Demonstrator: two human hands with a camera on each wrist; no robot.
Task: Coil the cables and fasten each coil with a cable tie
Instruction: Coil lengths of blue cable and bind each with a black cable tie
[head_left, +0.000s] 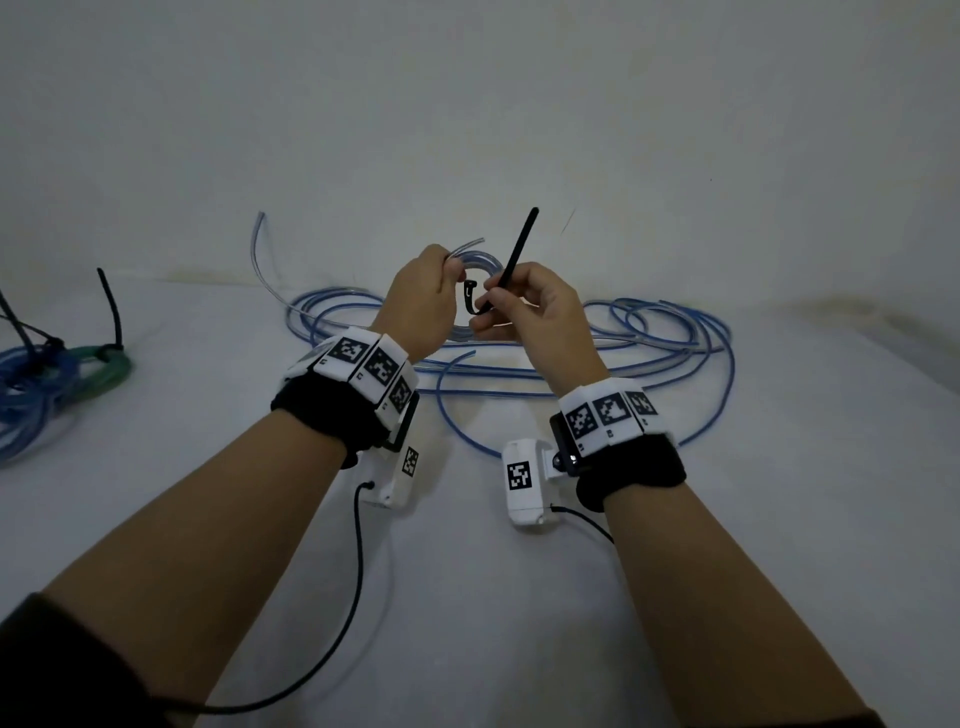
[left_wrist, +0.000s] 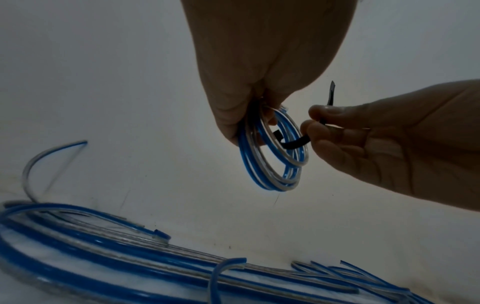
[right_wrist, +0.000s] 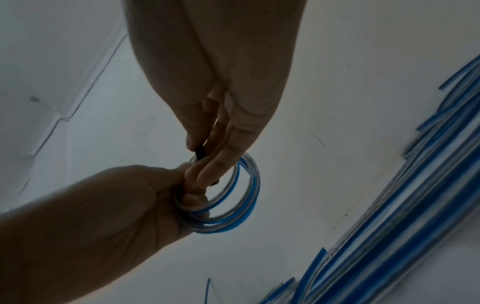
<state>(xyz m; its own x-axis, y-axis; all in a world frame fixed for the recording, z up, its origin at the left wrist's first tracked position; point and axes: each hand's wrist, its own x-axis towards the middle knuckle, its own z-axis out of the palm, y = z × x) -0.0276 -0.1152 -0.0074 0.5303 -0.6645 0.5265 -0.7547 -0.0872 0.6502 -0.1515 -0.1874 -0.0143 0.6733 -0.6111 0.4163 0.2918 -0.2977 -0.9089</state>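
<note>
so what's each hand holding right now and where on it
The left hand grips the small blue and clear cable coil at its upper side. The right hand pinches the black cable tie partway along its strap, just above the bend.

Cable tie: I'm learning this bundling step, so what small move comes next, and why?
Probably feed the tie's tail into its head. The right hand pinches the black cable tie, hooked through the coil gripped by the left hand, but it is not yet closed.

I see blue-and-clear coil (left_wrist: 270, 164), black cable tie (head_left: 511, 260), white desk (head_left: 779, 519), green coil (head_left: 106, 369) far left, black-and-white checker wristbands (head_left: 363, 364).
</note>
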